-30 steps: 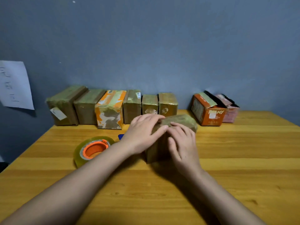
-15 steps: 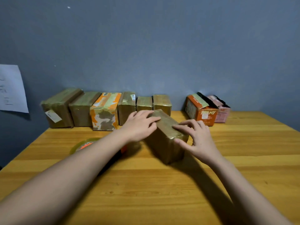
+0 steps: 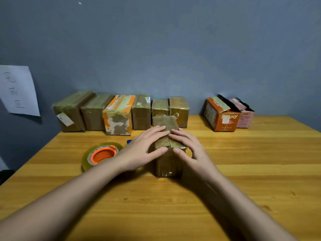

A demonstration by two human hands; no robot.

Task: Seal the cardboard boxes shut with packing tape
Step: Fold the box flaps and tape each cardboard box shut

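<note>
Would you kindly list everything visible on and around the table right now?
Box in hand: 1, brown, table centre.
Row of boxes: 6, five brown and one orange-and-white, along the wall, left.
Open boxes: 2, orange and pink, back right.
Tape roll: 1, clear with orange core, flat, left of the held box.
Blue object: 1, mostly hidden behind the left hand.
Paper sheet: 1, white, on the wall, left.
Table: 1, yellow wood.
Left hand: fingers flat on the box top.
Right hand: same, opposite side.

Box (image 3: 167,145) centre of surface (image 3: 243,171), tape roll (image 3: 101,154) just left; six boxes (image 3: 119,113) rowed behind along wall, two boxes (image 3: 227,115) back right.
</note>
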